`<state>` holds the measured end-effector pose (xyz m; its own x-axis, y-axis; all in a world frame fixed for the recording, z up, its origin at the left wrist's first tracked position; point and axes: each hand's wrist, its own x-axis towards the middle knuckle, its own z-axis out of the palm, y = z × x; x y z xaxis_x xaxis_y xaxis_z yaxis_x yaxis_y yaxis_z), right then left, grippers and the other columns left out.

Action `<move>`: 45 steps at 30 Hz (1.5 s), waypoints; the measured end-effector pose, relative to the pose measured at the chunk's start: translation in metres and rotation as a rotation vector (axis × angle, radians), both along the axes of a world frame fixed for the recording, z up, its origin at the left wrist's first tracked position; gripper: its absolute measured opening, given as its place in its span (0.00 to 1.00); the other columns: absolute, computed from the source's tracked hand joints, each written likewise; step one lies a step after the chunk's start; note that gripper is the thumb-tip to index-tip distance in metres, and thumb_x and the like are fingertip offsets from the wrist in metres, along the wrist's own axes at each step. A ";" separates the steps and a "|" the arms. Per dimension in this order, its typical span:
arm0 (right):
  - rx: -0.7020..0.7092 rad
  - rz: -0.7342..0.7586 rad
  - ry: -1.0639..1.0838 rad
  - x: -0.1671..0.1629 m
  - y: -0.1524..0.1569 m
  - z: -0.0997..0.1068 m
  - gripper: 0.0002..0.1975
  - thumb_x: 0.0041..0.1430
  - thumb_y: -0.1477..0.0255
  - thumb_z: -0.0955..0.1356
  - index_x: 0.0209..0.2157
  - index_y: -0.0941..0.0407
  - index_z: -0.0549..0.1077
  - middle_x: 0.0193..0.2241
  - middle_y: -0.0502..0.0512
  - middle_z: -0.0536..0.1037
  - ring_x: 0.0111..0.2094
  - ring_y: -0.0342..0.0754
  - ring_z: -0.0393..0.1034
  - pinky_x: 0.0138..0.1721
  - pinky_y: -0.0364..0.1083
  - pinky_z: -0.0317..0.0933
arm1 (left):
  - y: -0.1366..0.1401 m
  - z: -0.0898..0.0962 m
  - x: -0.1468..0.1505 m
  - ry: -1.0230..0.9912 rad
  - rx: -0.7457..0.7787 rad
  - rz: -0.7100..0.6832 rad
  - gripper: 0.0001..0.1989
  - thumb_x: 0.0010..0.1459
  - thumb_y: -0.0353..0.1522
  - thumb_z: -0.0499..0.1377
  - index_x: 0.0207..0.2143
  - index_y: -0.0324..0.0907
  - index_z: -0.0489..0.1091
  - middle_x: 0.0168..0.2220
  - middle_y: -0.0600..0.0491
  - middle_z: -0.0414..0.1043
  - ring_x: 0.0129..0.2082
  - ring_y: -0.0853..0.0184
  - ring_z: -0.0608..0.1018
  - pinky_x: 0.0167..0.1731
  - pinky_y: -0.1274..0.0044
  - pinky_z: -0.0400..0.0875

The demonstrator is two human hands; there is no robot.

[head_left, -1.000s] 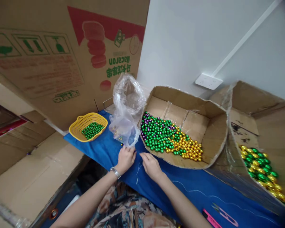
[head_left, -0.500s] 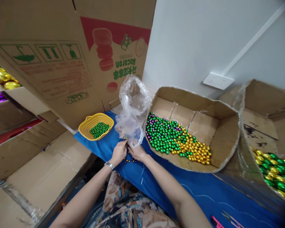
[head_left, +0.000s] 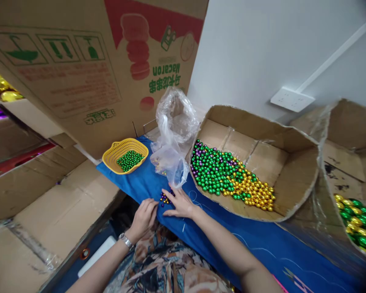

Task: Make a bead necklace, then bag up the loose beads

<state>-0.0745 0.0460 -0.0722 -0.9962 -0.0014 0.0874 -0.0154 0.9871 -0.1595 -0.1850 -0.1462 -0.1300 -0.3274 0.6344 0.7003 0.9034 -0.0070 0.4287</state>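
My right hand [head_left: 180,202] lies on the blue cloth [head_left: 140,183] with its fingers spread, touching or just beside a small cluster of purple and gold beads [head_left: 165,198]. To the left of those beads is my left hand [head_left: 144,215], its thumb and fingers pressed together; whatever is in the pinch is too small to make out. A clear plastic bag [head_left: 171,154] with some small beads inside stands just beyond my right fingertips. Part of the bead cluster is hidden under the right hand.
A yellow basket [head_left: 110,160] holds green beads. On the right, an open carton [head_left: 293,171] contains green, purple and gold beads; another carton [head_left: 347,158] stands farther right. Scissors [head_left: 297,280] and loose thread [head_left: 256,248] lie on the cloth. A tall printed box [head_left: 88,93] rises behind.
My hands were together at the mouth of the plastic bag. They have come apart: the left moved back toward me, the right opened over the loose beads, which now show more.
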 end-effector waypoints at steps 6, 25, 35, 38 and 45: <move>0.039 0.095 0.064 -0.019 -0.013 -0.019 0.40 0.56 0.48 0.66 0.65 0.51 0.57 0.67 0.68 0.48 0.67 0.66 0.42 0.59 0.61 0.56 | -0.006 -0.014 -0.001 0.009 0.034 -0.045 0.12 0.61 0.22 0.54 0.46 0.40 0.64 0.41 0.47 0.71 0.47 0.61 0.74 0.50 0.65 0.72; 0.239 0.114 0.214 -0.020 -0.023 -0.024 0.12 0.65 0.63 0.64 0.34 0.56 0.73 0.32 0.56 0.71 0.36 0.48 0.63 0.36 0.45 0.62 | -0.009 -0.019 -0.004 -0.092 0.016 -0.066 0.12 0.62 0.24 0.51 0.46 0.45 0.65 0.39 0.49 0.73 0.45 0.62 0.76 0.50 0.65 0.72; 0.403 0.199 0.215 -0.023 -0.023 -0.023 0.15 0.66 0.61 0.62 0.32 0.56 0.70 0.28 0.54 0.69 0.30 0.46 0.64 0.21 0.39 0.55 | 0.044 0.141 -0.034 0.196 0.076 0.259 0.26 0.65 0.33 0.51 0.64 0.45 0.52 0.41 0.46 0.70 0.38 0.61 0.74 0.39 0.71 0.70; 0.470 0.208 0.276 -0.020 -0.023 -0.017 0.13 0.67 0.63 0.62 0.33 0.56 0.70 0.27 0.54 0.69 0.29 0.46 0.65 0.19 0.40 0.53 | 0.068 0.197 -0.053 0.320 -0.086 0.421 0.27 0.64 0.44 0.50 0.65 0.54 0.54 0.40 0.46 0.68 0.36 0.58 0.73 0.35 0.68 0.69; 0.455 0.277 0.300 -0.017 -0.015 -0.017 0.09 0.67 0.68 0.62 0.38 0.56 0.71 0.25 0.52 0.71 0.27 0.45 0.68 0.20 0.40 0.56 | 0.085 0.226 -0.086 0.182 -0.079 0.489 0.21 0.64 0.44 0.50 0.50 0.44 0.72 0.38 0.43 0.69 0.37 0.57 0.74 0.36 0.67 0.70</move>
